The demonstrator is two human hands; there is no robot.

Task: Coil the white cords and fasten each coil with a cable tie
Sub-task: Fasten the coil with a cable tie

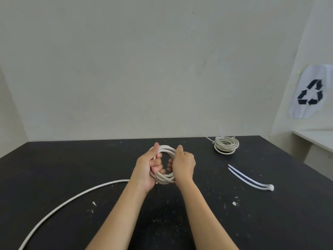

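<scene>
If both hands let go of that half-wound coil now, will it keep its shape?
Probably not: no tie shows on the coil, gripped by left hand and right hand, so its loops would likely spring apart. Its loose tail, curving smoothly, looks fairly stiff.

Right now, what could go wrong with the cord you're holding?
The coil has no tie yet; only the left hand and right hand hold it, so loops could spring apart. The cable ties lie away to the right, so one hand must let go to fetch one. The loose tail trailing left could snag.
</scene>
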